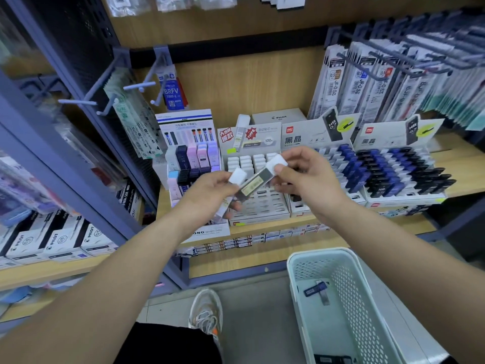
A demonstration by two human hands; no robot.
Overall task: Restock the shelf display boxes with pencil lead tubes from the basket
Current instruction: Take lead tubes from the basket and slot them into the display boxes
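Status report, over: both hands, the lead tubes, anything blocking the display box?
Left hand grips a white-capped tube. Right hand pinches the cap of a second tube. Middle display box front slots empty, nothing else in the way.

**Colours around the basket (351,306)**

The basket is pale mint, its walls dotted with holes; inside lie a navy tube (314,289) and a grey tube (324,295). Above it, a smoky tube (256,183) wears a white cap (277,162).
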